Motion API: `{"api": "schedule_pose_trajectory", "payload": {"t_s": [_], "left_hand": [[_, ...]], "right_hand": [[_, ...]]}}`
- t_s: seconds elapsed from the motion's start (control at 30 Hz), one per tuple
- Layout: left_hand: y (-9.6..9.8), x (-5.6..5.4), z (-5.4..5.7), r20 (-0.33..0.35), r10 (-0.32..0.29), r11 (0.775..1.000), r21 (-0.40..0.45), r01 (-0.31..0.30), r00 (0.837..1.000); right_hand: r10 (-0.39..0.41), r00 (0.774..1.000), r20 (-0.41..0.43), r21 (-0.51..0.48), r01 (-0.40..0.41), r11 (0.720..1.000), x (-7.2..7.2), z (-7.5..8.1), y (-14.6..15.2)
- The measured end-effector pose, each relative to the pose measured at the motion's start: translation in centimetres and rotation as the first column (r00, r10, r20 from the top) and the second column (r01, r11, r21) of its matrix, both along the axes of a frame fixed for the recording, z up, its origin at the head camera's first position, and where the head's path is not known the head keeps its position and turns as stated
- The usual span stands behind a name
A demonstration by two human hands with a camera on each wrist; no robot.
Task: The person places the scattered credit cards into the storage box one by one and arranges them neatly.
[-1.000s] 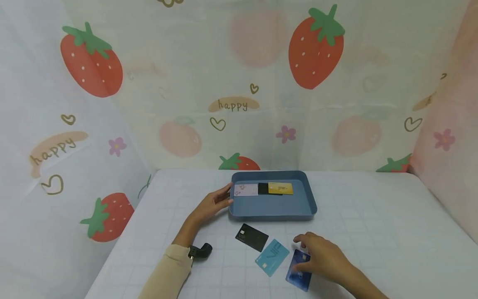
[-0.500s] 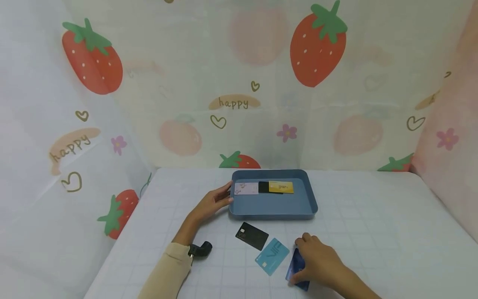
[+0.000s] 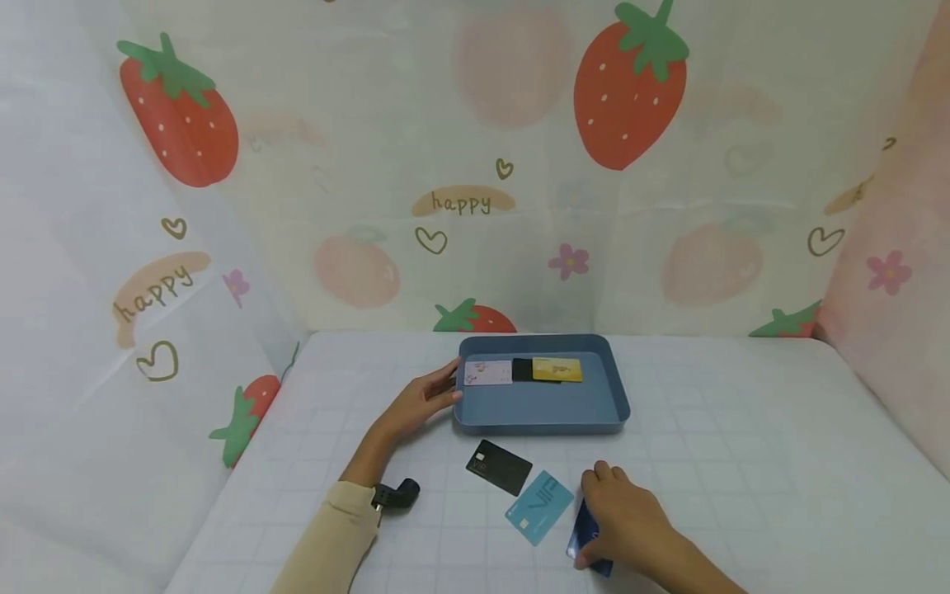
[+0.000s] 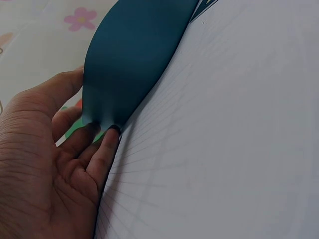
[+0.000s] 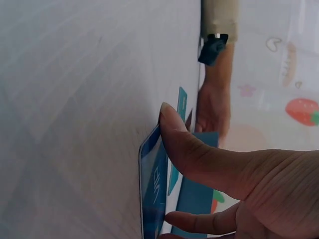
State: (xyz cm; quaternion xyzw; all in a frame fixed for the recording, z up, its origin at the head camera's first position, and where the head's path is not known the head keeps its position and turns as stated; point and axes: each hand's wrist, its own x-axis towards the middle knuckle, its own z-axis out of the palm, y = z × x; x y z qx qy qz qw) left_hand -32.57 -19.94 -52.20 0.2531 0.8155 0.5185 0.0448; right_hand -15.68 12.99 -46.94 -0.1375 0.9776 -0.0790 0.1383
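Observation:
My right hand (image 3: 631, 516) bends over a dark blue card (image 3: 582, 530) on the table, thumb at its near end and fingertips at the far end. In the right wrist view the thumb presses the edge of this blue card (image 5: 155, 179), which lies flat or nearly so. Loosely bent fingers of my left hand (image 3: 423, 404) rest against the left wall of a blue-grey tray (image 3: 542, 411); the left wrist view shows fingertips touching the tray's outside (image 4: 134, 55). Left of the blue card lie a light blue VIP card (image 3: 539, 506) and a black VIP card (image 3: 499, 468).
Along the back of the tray lie a pale lilac card (image 3: 487, 373), a black card (image 3: 522, 369) and a yellow card (image 3: 558, 370) overlapping the black one. A white tablecloth (image 3: 742, 462) covers the table. Behind it hangs a strawberry-print curtain (image 3: 631, 231).
My right hand has come down over the dark blue card, its thumb moving from the card's middle to the near end. The left hand and tray have stayed put.

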Motion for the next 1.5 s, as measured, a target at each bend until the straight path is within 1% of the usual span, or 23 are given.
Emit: {"api": "schedule_pose_trajectory", "payload": {"t_s": [0.13,0.33,0.5,0.67,0.8,1.0,1.2,1.33,1.5], "left_hand": [[0.1,0.0,-0.1,0.01,-0.005,1.0,0.013,0.005,1.0],[0.0,0.0,-0.3,-0.001,-0.007,1.0,0.02,0.007,1.0],[0.0,0.1,0.0,-0.003,-0.009,0.999,0.032,0.01,1.0],[0.0,0.1,0.2,0.005,-0.007,1.0,0.015,0.007,1.0],[0.0,0.1,0.3,0.009,0.0,1.0,0.007,0.0,1.0],[0.0,0.1,0.2,0.005,-0.005,1.0,0.0,0.005,1.0],[0.0,0.1,0.1,-0.001,-0.021,1.0,0.012,0.021,1.0],[0.0,0.0,0.1,0.001,-0.017,1.0,0.007,0.016,1.0],[0.0,-0.1,0.0,0.011,-0.005,1.0,0.013,0.005,1.0]], "right_hand": [[-0.001,1.0,-0.002,0.001,0.001,1.0,-0.1,-0.2,0.2],[-0.018,1.0,-0.009,0.002,0.018,1.0,-0.1,-0.4,0.2],[-0.025,0.999,-0.022,-0.011,0.024,1.0,0.0,-0.3,0.3],[-0.034,0.999,-0.011,0.002,0.034,0.999,-0.1,-0.2,0.4],[-0.03,0.999,-0.025,-0.018,0.03,0.999,-0.3,-0.2,0.7],[-0.011,0.998,-0.055,-0.072,0.007,0.997,-0.5,0.4,1.5],[0.0,0.999,-0.046,-0.104,-0.005,0.995,-0.4,1.0,2.0],[-0.008,0.998,-0.062,-0.102,0.001,0.995,-0.3,1.5,2.2],[-0.046,0.998,-0.048,-0.073,0.043,0.996,-0.5,2.1,2.4]]}}
